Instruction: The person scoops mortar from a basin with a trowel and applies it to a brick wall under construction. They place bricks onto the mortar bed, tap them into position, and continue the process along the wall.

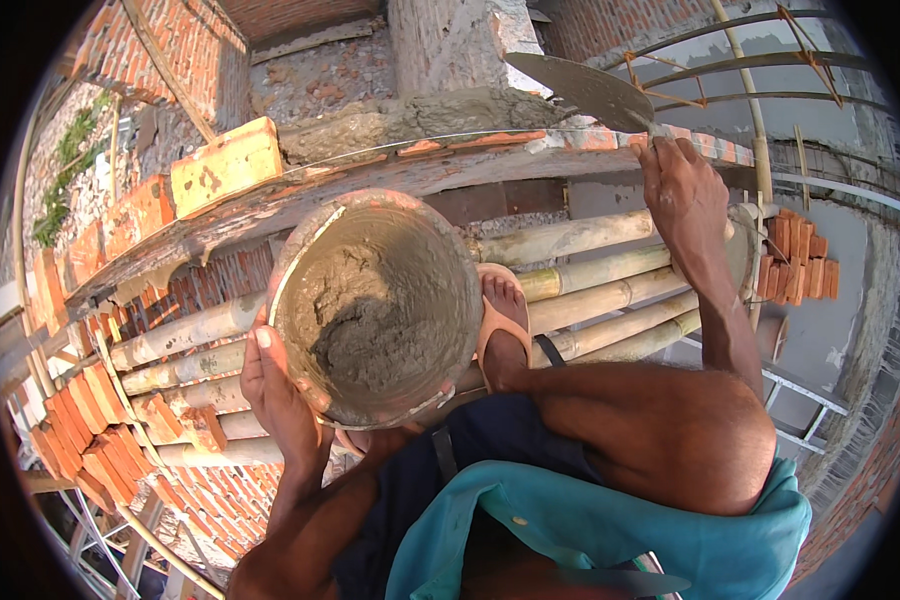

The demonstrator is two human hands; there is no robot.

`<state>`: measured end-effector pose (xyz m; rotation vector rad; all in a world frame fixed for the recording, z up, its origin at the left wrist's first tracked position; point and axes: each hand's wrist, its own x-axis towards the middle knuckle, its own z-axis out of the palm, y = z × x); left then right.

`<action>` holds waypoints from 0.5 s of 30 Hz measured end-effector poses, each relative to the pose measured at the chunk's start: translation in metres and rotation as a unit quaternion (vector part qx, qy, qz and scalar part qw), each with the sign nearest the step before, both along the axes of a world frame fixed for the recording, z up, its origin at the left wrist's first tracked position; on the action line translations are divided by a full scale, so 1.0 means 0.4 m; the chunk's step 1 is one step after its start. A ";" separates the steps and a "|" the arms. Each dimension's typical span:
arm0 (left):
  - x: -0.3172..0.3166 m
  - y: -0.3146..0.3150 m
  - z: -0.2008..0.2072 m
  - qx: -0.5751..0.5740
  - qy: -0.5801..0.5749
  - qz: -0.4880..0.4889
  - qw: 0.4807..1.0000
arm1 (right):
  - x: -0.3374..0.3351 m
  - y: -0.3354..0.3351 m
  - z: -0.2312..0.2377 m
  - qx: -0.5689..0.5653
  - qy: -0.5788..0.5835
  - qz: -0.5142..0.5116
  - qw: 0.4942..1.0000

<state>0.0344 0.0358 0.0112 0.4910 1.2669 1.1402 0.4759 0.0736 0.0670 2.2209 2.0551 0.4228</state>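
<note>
My left hand (273,385) grips the left side of a round bucket (458,285), its thumb up near the rim. Wet grey mortar (370,330) fills part of the bucket, with a hollow scooped in it. In my right hand (687,195) is a trowel, its fingers closed round the handle. The trowel's blade (588,88) reaches left over the top of a brick wall (515,140), where a rough layer of mortar (420,118) lies. A pale-faced brick (227,165) sits on the wall at the left end of that layer.
Bamboo poles (600,285) form a platform under my sandalled foot (503,320). A thin string (370,150) runs along the wall. Brick stacks stand at left (95,430) and right (798,260). Curved metal bars (750,62) rise at the far right, near a ladder (805,410).
</note>
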 end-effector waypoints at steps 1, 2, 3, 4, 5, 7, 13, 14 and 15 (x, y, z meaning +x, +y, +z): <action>0.002 0.000 0.001 -0.004 0.006 0.003 1.000 | 0.001 -0.017 0.004 -0.051 0.092 -0.066 0.992; 0.003 0.001 0.002 0.007 0.002 0.000 1.000 | 0.007 -0.036 0.008 -0.093 0.186 -0.105 0.973; 0.003 0.001 0.002 -0.006 0.008 0.008 1.000 | 0.013 -0.057 0.004 -0.122 0.267 -0.146 0.945; 0.003 0.001 0.002 -0.005 0.003 0.009 1.000 | 0.006 -0.097 -0.013 -0.165 0.456 -0.244 0.840; 0.002 0.001 0.002 0.005 -0.016 0.006 1.000 | -0.009 -0.148 -0.034 -0.193 0.604 -0.341 0.694; -0.004 0.003 0.002 -0.002 -0.001 0.009 1.000 | -0.026 -0.223 -0.100 -0.223 0.687 -0.427 0.544; -0.009 0.010 0.019 -0.025 0.026 -0.012 0.999 | 0.031 -0.290 -0.273 -0.152 0.827 -0.402 0.361; -0.005 0.007 0.023 -0.029 0.038 -0.008 0.999 | 0.043 -0.286 -0.290 -0.155 0.834 -0.400 0.348; -0.001 0.005 0.026 -0.014 0.021 -0.010 1.000 | 0.053 -0.280 -0.304 -0.157 0.845 -0.389 0.331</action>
